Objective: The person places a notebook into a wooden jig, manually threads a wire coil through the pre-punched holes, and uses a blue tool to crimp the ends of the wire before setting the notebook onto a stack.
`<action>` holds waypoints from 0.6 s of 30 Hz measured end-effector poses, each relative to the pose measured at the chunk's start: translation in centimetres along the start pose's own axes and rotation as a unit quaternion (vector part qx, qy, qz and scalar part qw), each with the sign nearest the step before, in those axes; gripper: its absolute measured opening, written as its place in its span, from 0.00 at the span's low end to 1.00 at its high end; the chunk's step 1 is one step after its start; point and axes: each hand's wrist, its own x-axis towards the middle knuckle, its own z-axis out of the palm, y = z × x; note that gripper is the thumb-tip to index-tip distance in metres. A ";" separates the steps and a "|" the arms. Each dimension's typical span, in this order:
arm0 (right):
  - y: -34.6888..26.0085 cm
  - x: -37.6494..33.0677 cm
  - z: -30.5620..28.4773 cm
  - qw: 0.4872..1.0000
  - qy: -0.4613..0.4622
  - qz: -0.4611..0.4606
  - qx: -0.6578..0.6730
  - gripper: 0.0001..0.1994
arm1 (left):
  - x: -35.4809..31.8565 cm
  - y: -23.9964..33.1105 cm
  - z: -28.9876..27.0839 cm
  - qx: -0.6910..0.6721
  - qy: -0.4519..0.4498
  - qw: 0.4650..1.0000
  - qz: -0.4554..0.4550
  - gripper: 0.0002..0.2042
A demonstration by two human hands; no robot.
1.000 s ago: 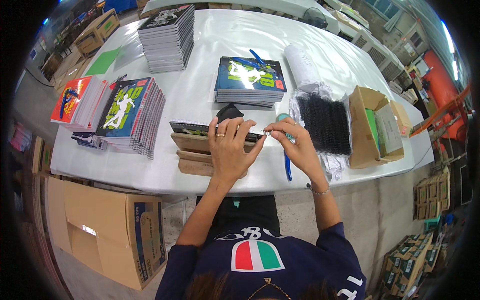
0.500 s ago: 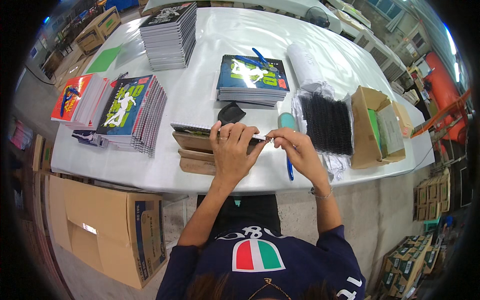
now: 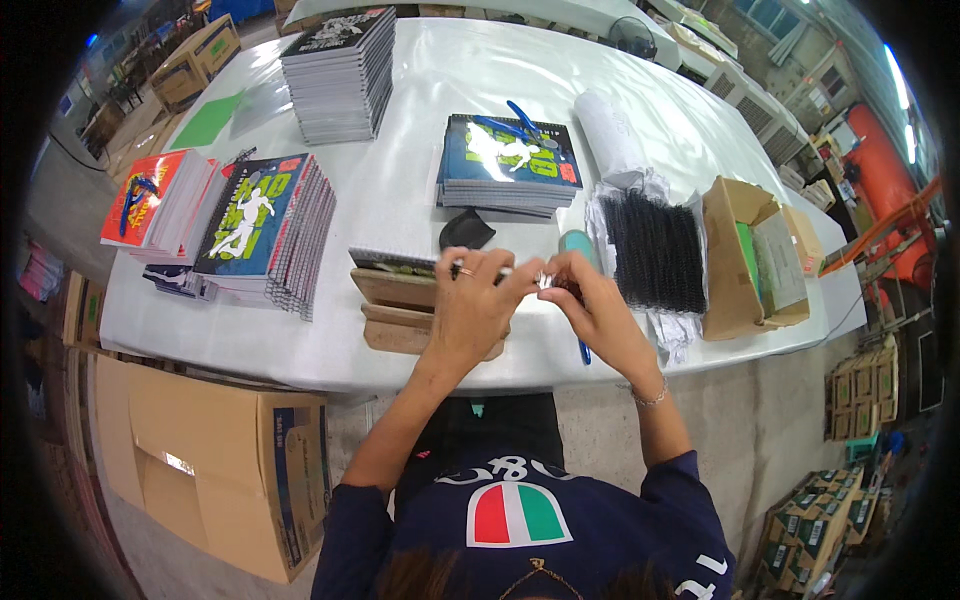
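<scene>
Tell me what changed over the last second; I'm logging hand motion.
The left hand lifted off the notebook on the wooden block and closed with the right hand around a small item between the fingertips. The notebook stacks and the black spiral bundle stayed put.

The table (image 3: 440,120) was white, one book stack (image 3: 150,195) was red, and the coils (image 3: 655,250) were black.

One head-worn fisheye view looks steeply down from above the person's chest, facing forward across the white surface (image 3: 420,200). It sits close; edges bend toward the rim.
</scene>
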 end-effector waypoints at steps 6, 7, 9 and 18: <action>2.8 4.1 -2.4 0.970 -0.217 0.051 0.099 0.13 | -1.2 -1.1 -0.8 -0.067 -0.012 0.995 0.080 0.08; 3.8 5.6 -2.3 0.976 -0.210 0.034 0.052 0.12 | -1.0 -0.9 -1.0 -0.080 -0.028 0.993 0.078 0.09; 7.7 7.1 -0.1 0.987 -0.151 -0.042 0.020 0.14 | -1.1 -0.8 -0.5 -0.053 -0.043 0.994 0.080 0.10; 15.3 11.2 10.3 0.973 -0.021 -0.191 -0.125 0.27 | -0.9 -1.4 0.4 -0.045 -0.037 0.997 0.060 0.10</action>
